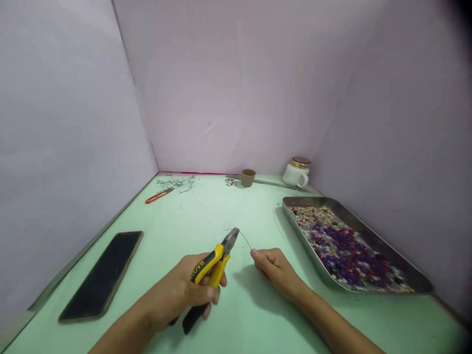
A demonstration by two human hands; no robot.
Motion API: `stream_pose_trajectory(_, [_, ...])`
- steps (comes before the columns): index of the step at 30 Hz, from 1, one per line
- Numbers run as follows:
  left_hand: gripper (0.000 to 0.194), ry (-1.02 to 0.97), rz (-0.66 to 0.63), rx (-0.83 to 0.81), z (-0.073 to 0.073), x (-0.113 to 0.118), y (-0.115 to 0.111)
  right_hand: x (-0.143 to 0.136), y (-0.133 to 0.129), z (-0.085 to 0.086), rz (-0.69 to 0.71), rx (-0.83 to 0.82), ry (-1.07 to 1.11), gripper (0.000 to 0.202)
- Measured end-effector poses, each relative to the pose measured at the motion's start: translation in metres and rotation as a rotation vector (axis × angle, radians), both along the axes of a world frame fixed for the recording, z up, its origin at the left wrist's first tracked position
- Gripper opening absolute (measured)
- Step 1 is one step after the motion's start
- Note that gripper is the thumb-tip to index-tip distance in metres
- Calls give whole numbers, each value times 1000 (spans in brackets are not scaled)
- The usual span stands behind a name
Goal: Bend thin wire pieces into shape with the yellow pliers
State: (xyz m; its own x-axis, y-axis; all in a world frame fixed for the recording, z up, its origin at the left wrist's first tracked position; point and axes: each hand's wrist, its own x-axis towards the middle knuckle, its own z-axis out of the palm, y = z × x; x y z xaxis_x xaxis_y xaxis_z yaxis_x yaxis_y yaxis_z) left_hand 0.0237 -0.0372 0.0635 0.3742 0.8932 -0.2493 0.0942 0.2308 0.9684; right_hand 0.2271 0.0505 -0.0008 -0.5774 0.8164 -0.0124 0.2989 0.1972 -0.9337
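Wire [245, 239], one thin length: located between the two hands, ahead and to the left of the right hand [276, 270], its long axis slanting away and leftward from the fingertips to the nose of the pliers. The right hand was the nearer, pinched with thumb against curled fingers on the near end. A short thin line showed beyond the nose; whether it was the same wire could not be told.

Pliers [220, 253], one pair, yellow and black: held in the left hand [180, 285], fingers wrapped round the handles, nose pointing away and to the right, jaws at the far end of the wire.

Worktop [254, 209], one, pale green, which carried:
- Phone [101, 278], one, dark screen up, left of the left hand.
- Snips [158, 195], one pair, orange-handled, far left.
- Wire scraps [180, 184], one heap beside the snips, too tangled to count.
- Cup [248, 178], one, brown, at the back.
- Small beads [230, 182], one cluster, red and white, left of the cup.
- Mug [296, 174], one, white, lidded, back right.
- Loose strand [278, 226], one, curved, left of the tray.
- Tray [363, 231], one, metal, at right, containing mixed beads [342, 250], mostly purple, beyond counting.
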Motion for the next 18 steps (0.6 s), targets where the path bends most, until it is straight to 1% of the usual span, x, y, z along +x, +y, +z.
stream_pose_trajectory(2, [29, -351, -64, -93, -1, -1, -2, 3, 2, 3, 8, 38, 21, 50])
stream_pose_trajectory(3, [34, -462, -80, -128, -3, -1, -3, 5, 3, 4, 7, 51, 30, 50])
stream_pose_trajectory(5, [43, -577, -94, -189, -5, -1, -3, 8, 6, 5, 0, 68, 34, 50])
stream_pose_trajectory(7, [44, -584, -89, -198, -6, -1, -3, 11, 9, 6, -17, 76, 18, 49])
stream_pose_trajectory(8, [41, -538, -85, -169, -6, -2, -3, 12, 10, 6, -30, 82, 5, 49])
stream_pose_trajectory(9, [35, -448, -78, -120, -6, -2, -2, 13, 11, 6, -46, 91, -13, 48])
stream_pose_trajectory(10, [28, -310, -56, -57, -6, -2, -2, 13, 12, 7, -61, 102, -33, 48])
stream_pose_trajectory(12, [16, 50, 36, 85, -6, -1, -1, 14, 12, 8, -84, 120, -75, 48])
stream_pose_trajectory(13, [15, 228, 88, 150, -6, -1, -1, 14, 12, 8, -91, 121, -93, 48])
stream_pose_trajectory(14, [17, 377, 133, 208, -7, 1, 0, 13, 11, 9, -90, 114, -108, 47])
stream_pose_trajectory(16, [29, 585, 182, 314, -11, 3, 1, 12, 10, 10, -75, 89, -129, 47])
stream_pose_trajectory(18, [51, 758, 192, 369, -17, 5, 2, 10, 9, 10, -58, 74, -140, 46])
